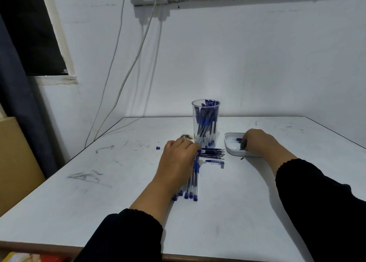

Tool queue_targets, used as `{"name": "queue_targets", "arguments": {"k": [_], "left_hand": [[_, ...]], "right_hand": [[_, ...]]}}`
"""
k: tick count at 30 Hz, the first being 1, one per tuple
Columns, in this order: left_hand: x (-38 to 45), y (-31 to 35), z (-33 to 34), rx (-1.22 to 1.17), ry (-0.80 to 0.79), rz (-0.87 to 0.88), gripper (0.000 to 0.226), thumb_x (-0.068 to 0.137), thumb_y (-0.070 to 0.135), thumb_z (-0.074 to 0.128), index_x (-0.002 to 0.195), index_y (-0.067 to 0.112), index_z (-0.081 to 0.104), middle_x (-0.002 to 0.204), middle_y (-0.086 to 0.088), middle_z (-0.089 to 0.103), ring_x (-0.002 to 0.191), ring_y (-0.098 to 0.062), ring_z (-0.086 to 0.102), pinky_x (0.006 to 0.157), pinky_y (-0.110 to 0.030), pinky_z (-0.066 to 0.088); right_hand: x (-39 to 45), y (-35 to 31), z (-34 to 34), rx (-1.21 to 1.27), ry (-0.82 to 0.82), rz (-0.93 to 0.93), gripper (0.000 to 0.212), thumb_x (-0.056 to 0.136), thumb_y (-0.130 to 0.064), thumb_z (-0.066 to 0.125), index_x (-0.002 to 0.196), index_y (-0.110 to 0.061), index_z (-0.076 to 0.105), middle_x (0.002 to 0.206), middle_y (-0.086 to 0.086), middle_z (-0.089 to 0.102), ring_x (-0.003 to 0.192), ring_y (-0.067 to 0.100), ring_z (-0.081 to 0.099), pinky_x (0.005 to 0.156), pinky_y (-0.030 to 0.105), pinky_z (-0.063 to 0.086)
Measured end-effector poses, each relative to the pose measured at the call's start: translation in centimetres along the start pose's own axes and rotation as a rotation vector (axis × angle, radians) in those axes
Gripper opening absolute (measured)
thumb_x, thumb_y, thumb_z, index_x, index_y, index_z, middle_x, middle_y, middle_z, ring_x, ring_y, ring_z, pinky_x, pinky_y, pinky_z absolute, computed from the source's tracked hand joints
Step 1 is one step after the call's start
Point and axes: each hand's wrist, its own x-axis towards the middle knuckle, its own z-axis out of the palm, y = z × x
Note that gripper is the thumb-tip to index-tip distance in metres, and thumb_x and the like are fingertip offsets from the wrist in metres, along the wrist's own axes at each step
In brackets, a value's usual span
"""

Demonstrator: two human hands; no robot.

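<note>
Left hand [178, 159] rests on row of blue pens [193, 184] mid-table, fingers together, tips at refill bundle [214, 153]. Right hand [257, 141] in white tray [228, 143], fingers curled down; grip hidden, cannot tell.

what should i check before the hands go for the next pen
1. Cup steady: ok. The clear cup stands upright on the table, full of pens, close to the left hand.
2. Left hand has one piece: cannot tell. It lies over the pen barrels and the ends of the refills, and its fingertips are hidden.
3. Right hand has a part: cannot tell. The right hand reaches into the tray, hiding what it touches.
4. Tray on the table: ok.
5. Loose bits gathered: not ok. A small blue cap lies apart to the left, and a short pen piece lies alone.
</note>
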Motion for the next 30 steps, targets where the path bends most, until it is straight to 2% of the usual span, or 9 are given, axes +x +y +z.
{"name": "queue_targets", "arguments": {"k": [3,6,10,12,16,24,30], "left_hand": [[0.0,0.0,0.0,0.002,-0.004,-0.002,0.04,0.065,-0.01,0.076,0.096,0.014,0.067,0.085,0.002,0.066,0.081,-0.022,0.056,0.073,-0.032,0.04],[0.0,0.0,0.0,0.001,-0.008,-0.005,0.04,0.066,-0.009,0.076,0.097,0.015,0.068,0.086,0.002,0.067,0.081,-0.022,0.056,0.073,-0.031,0.039],[0.0,-0.2,0.0,-0.013,-0.007,-0.021,0.036,0.072,-0.004,0.075,0.1,0.017,0.069,0.086,0.002,0.066,0.08,-0.022,0.055,0.072,-0.03,0.036],[0.0,-0.3,0.0,-0.026,-0.001,-0.03,0.03,0.076,0.002,0.075,0.101,0.019,0.07,0.083,0.001,0.066,0.076,-0.024,0.055,0.069,-0.031,0.037],[0.1,-0.2,-0.1,-0.021,0.025,-0.049,0.025,0.078,0.004,0.075,0.098,0.018,0.071,0.08,-0.001,0.066,0.07,-0.026,0.055,0.065,-0.031,0.038],[0.2,-0.1,-0.1,-0.011,0.061,-0.048,0.015,0.082,0.011,0.072,0.096,0.016,0.07,0.082,0.0,0.068,0.071,-0.024,0.057,0.065,-0.031,0.038],[0.1,0.0,-0.2,-0.016,0.06,-0.034,0.011,0.087,0.016,0.066,0.097,0.016,0.07,0.083,0.0,0.068,0.073,-0.023,0.056,0.067,-0.03,0.038]], "right_hand": [[0.2,0.4,0.4,0.0,0.02,-0.013,0.021,0.092,-0.014,0.056,0.107,-0.013,0.07,0.114,0.006,0.065,0.099,0.023,0.059,0.066,0.022,0.037],[0.0,0.6,0.6,0.059,0.131,-0.07,0.02,0.091,-0.011,0.051,0.103,-0.018,0.066,0.113,0.003,0.063,0.102,0.023,0.057,0.072,0.025,0.035],[-1.4,-0.5,0.6,0.125,0.324,-0.262,0.022,0.097,-0.014,0.049,0.109,-0.021,0.066,0.104,0.004,0.065,0.096,0.025,0.057,0.076,0.034,0.042],[-2.8,-1.4,0.7,0.242,0.392,-0.346,0.024,0.097,-0.014,0.051,0.111,-0.022,0.069,0.098,0.002,0.063,0.097,0.024,0.056,0.078,0.036,0.042],[-5.6,-2.5,1.8,0.441,0.389,-0.451,0.024,0.094,-0.013,0.056,0.109,-0.022,0.072,0.09,-0.004,0.063,0.093,0.019,0.057,0.082,0.038,0.046],[-7.0,-3.5,2.8,0.408,0.373,-0.495,0.021,0.093,-0.015,0.06,0.108,-0.022,0.074,0.097,0.002,0.069,0.095,0.024,0.058,0.085,0.043,0.046],[-7.1,-3.5,3.0,0.397,0.421,-0.466,0.02,0.092,-0.017,0.061,0.107,-0.02,0.074,0.097,0.003,0.069,0.094,0.023,0.058,0.084,0.039,0.047]]}}
